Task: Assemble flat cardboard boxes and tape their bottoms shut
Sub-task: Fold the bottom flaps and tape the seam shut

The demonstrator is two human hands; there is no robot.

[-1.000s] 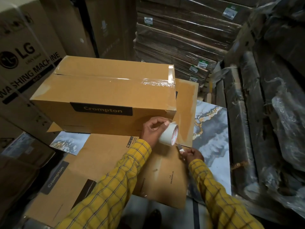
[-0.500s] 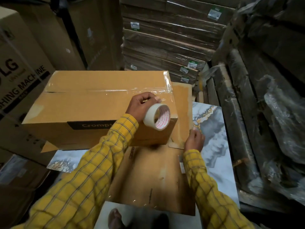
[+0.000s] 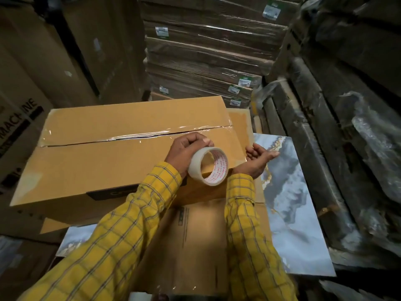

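The assembled Crompton box [image 3: 121,161] lies bottom-up on flattened cardboard sheets [image 3: 195,246], with a strip of clear tape [image 3: 134,135] running along its centre seam. The left hand [image 3: 186,148] grips the roll of clear tape [image 3: 209,166] above the box's right end, fingers curled over the rim. The right hand [image 3: 259,158] rests against the box's right edge with relaxed fingers and appears to hold nothing. The seam looks slightly gapped under the wrinkled tape, so the likely trouble is a weak bond: if the end over the right edge is not pressed down, the flaps could spring apart when the box is turned. A loose tape end could also fold back onto the roll and be hard to find again. Behind the box stands a stack of bundled flat cartons [image 3: 206,61]; to its left is a large washing-machine carton [image 3: 19,118]; to its right lies a marbled tile [image 3: 293,192], and beyond that plastic-wrapped goods [image 3: 347,148] crowd the space for turning the box.
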